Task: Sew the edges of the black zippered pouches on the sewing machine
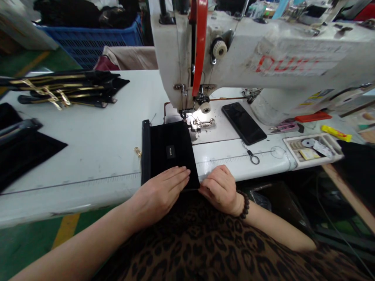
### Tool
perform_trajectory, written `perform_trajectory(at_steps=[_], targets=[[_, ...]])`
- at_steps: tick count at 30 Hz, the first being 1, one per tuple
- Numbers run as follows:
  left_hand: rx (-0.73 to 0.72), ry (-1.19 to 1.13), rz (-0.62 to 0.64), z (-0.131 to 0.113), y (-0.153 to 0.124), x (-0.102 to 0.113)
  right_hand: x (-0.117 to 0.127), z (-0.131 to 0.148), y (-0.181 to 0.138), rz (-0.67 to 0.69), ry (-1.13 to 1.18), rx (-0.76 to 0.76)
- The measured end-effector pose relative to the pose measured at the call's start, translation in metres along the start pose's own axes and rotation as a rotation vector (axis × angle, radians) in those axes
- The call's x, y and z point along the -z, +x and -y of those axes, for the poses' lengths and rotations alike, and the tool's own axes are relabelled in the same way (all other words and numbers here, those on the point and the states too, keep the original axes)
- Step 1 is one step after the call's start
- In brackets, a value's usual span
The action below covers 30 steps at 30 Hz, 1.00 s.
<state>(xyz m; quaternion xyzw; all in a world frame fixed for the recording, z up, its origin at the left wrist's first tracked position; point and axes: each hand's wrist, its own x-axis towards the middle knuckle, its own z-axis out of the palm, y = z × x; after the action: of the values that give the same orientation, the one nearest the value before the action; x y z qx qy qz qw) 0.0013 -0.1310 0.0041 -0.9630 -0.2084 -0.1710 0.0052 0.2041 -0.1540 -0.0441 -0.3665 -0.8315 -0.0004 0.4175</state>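
Head view: by the table's front edge (pixel 96 191), your flat left hand (pixel 161 191) likely steadies black cloth (pixel 181 154) your right hand (pixel 221 187) pinches.

- The cloth piece (pixel 158 136) is black; the small label (pixel 170 152) on it is also black, with pale letters.
- The stacked pieces (pixel 93 88) are black, with lines (pixel 79 96) of golden colour.
- The sewing machine (pixel 240 68) is white; its upright bar (pixel 200 47) and its large lettering (pixel 266 63) are red.
- The tabletop (pixel 96 144) is white, with dark ruler marks (pixel 102 179).
- The garment (pixel 211 242) has a leopard pattern, brown and black.
- The bracelet (pixel 245 205) is dark brown.
- The phone (pixel 243 123) is black.
- The crate (pixel 96 35) is blue.
- The floor (pixel 38 242) is green, with a yellow stripe (pixel 66 230).
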Motion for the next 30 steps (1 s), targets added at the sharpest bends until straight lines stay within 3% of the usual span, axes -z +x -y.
perform_trajectory(at_steps=[13, 20, 25, 30], targets=[[0.014, -0.005, -0.037, -0.004, -0.008, 0.003, 0.014, 0.001, 0.015, 0.141, 0.079, 0.167], [0.061, -0.033, -0.104, -0.001, -0.008, -0.006, 0.016, -0.001, 0.024, 0.249, 0.113, 0.141], [0.12, -0.151, -0.124, 0.008, -0.01, -0.008, 0.015, -0.004, 0.029, 0.25, 0.121, 0.079], [0.117, -0.176, -0.123, 0.009, -0.01, -0.005, 0.011, -0.006, 0.028, 0.203, 0.017, 0.185]])
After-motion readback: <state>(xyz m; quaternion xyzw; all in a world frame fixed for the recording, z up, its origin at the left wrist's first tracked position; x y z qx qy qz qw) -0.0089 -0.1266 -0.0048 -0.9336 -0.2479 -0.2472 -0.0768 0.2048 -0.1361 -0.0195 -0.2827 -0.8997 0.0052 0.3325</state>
